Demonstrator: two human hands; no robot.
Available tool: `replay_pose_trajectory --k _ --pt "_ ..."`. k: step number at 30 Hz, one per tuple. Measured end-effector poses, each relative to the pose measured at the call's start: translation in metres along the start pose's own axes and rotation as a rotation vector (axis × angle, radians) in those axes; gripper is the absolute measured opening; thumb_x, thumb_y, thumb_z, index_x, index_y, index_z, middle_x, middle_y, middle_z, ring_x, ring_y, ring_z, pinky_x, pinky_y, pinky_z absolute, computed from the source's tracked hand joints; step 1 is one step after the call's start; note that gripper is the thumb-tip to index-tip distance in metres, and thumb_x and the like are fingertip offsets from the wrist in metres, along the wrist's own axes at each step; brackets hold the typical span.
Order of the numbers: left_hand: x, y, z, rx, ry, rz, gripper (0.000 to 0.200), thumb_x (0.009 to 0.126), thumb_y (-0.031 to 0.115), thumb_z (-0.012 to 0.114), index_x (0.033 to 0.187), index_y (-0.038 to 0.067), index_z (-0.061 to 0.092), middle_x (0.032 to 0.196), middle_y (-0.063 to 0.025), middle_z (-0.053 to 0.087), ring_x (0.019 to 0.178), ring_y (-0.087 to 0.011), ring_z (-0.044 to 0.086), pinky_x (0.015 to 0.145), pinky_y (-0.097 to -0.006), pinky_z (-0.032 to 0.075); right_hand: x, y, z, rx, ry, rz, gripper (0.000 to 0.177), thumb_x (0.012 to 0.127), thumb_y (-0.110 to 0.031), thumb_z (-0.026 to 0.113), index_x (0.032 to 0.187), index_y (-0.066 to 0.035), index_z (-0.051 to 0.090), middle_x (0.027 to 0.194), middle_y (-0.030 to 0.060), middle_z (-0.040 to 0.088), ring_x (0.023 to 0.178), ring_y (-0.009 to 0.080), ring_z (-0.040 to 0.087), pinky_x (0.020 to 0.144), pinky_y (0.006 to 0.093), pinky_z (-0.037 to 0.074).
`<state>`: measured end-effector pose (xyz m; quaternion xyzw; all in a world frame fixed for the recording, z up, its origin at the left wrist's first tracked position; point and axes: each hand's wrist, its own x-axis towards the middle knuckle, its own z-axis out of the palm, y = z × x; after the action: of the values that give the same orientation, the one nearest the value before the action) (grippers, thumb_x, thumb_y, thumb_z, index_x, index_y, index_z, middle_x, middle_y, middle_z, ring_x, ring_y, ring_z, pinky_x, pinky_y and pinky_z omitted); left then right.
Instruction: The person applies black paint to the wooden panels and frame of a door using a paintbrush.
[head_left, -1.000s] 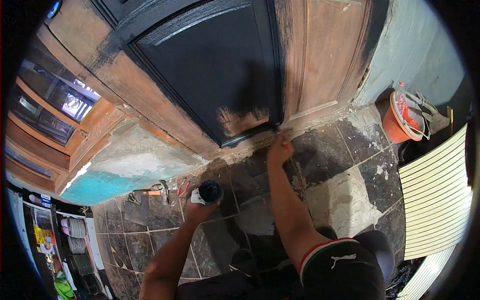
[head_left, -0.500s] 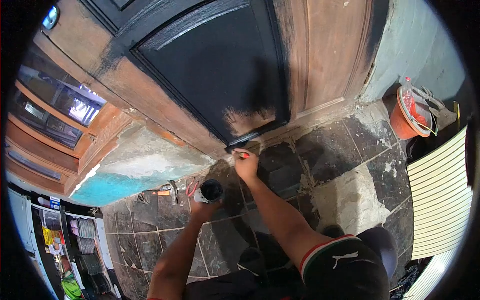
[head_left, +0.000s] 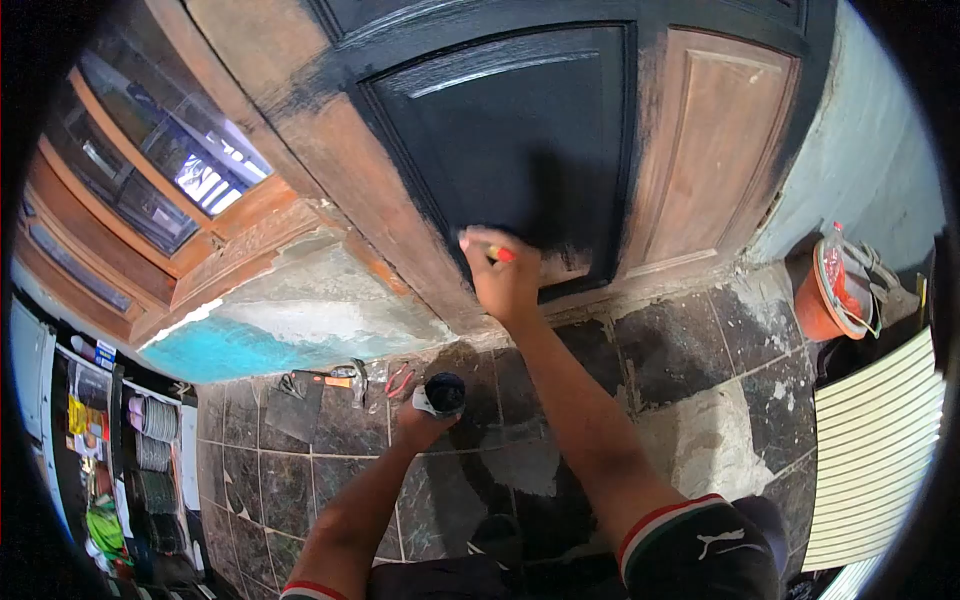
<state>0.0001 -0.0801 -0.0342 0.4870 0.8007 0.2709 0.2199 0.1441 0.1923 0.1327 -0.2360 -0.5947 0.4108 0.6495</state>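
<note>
A wooden door (head_left: 720, 150) stands in front of me, its central panel (head_left: 500, 150) coated mostly in black paint. Near that panel's lower left edge, my right hand (head_left: 508, 285) is closed round a paintbrush, whose red and yellow handle (head_left: 504, 254) shows between the fingers. The bristles are hidden by the hand. Lower down, above the floor, my left hand (head_left: 425, 428) grips a small pale cup (head_left: 437, 402) with dark paint inside. A patch of bare wood (head_left: 570, 262) shows at the panel's bottom.
A hammer (head_left: 357, 382) and red-handled pliers (head_left: 400, 380) lie on the dark tiled floor by the left wall. At right are an orange bucket (head_left: 825, 300) holding a bottle, and a cream ribbed panel (head_left: 870, 450). Shelves (head_left: 120, 450) stand at far left.
My right hand with the paintbrush has moved up from the panel's bottom corner along its left edge. The view has shifted upward and left. My left hand still holds the cup.
</note>
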Motion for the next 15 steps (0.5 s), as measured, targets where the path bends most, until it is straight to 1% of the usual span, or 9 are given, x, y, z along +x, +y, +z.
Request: replay_pose_trajectory --k 2,3,4,7,9,11,12,14,15 --pt "0.001 0.021 -0.005 0.062 0.009 0.022 0.065 0.076 0.04 0.097 0.128 0.01 0.071 0.121 -0.0158 0.076 0.111 -0.0384 0.074 0.097 -0.0479 0.058 0.025 -0.04 0.001 0.043 0.042 -0.205 0.009 0.091 0.0 0.081 0.099 0.001 0.081 0.102 0.0195 0.083 0.091 0.0282 0.082 0.082 0.0351 0.063" --pt "0.0 0.029 -0.006 0.092 0.01 0.03 0.065 0.077 0.039 0.097 0.128 0.01 0.071 0.121 -0.0161 0.076 0.111 -0.0386 0.074 0.096 -0.0476 0.058 0.029 -0.048 0.001 0.065 0.063 -0.303 0.009 0.09 0.002 0.082 0.099 0.001 0.081 0.103 0.0189 0.083 0.093 0.0278 0.082 0.083 0.0342 0.062" --pt "0.001 0.032 -0.005 0.057 0.0 0.033 0.065 0.076 0.039 0.097 0.128 0.011 0.071 0.121 -0.0159 0.076 0.111 -0.0385 0.074 0.096 -0.0473 0.058 0.026 -0.046 0.001 0.031 0.067 -0.348 0.012 0.089 0.004 0.082 0.1 0.001 0.08 0.105 0.0183 0.083 0.095 0.0297 0.082 0.087 0.0352 0.062" --pt "0.001 0.037 -0.001 0.004 -0.015 0.054 0.065 0.076 0.039 0.097 0.129 0.011 0.07 0.121 -0.0157 0.077 0.112 -0.0382 0.074 0.097 -0.0465 0.059 -0.017 0.008 -0.011 0.046 0.062 -0.298 0.013 0.09 0.003 0.082 0.102 0.0 0.08 0.105 0.0176 0.083 0.096 0.0294 0.082 0.085 0.0377 0.063" --pt "0.005 0.033 0.004 0.044 -0.012 0.089 0.067 0.076 0.039 0.097 0.13 0.011 0.07 0.122 -0.0156 0.077 0.113 -0.0378 0.074 0.097 -0.0464 0.059 -0.076 0.067 -0.026 -0.16 0.032 -0.151 0.009 0.094 -0.004 0.079 0.103 -0.002 0.08 0.099 0.0178 0.081 0.089 0.0296 0.08 0.08 0.0397 0.063" --pt "0.004 0.031 0.007 -0.031 -0.027 0.101 0.069 0.076 0.04 0.097 0.133 0.011 0.069 0.123 -0.0157 0.076 0.114 -0.0381 0.074 0.099 -0.0467 0.058 -0.125 0.127 -0.051 -0.474 -0.247 0.027 0.01 0.099 -0.012 0.075 0.1 -0.003 0.08 0.09 0.0185 0.078 0.08 0.032 0.078 0.075 0.0413 0.06" --pt "0.005 0.032 0.009 -0.073 -0.034 0.104 0.071 0.076 0.04 0.097 0.134 0.01 0.068 0.123 -0.0158 0.076 0.114 -0.0383 0.074 0.1 -0.0469 0.058 -0.133 0.139 -0.054 -0.521 -0.3 0.069 0.012 0.099 -0.013 0.075 0.099 -0.002 0.08 0.088 0.0188 0.077 0.079 0.0331 0.077 0.075 0.0417 0.06" --pt "0.004 0.044 0.006 -0.014 -0.039 0.079 0.074 0.076 0.04 0.097 0.136 0.01 0.066 0.123 -0.0162 0.076 0.115 -0.039 0.074 0.1 -0.0472 0.058 -0.142 0.152 -0.056 -0.616 -0.414 0.158 0.015 0.099 -0.016 0.073 0.098 -0.002 0.08 0.084 0.0194 0.076 0.076 0.0352 0.076 0.074 0.0426 0.059" --pt "0.001 0.047 0.007 0.01 -0.041 0.061 0.075 0.076 0.041 0.097 0.136 0.01 0.065 0.123 -0.0165 0.076 0.115 -0.0393 0.073 0.1 -0.0473 0.058 -0.132 0.145 -0.049 -0.536 -0.361 0.149 0.015 0.098 -0.016 0.076 0.099 -0.002 0.081 0.086 0.0189 0.078 0.079 0.0329 0.077 0.075 0.0408 0.059"
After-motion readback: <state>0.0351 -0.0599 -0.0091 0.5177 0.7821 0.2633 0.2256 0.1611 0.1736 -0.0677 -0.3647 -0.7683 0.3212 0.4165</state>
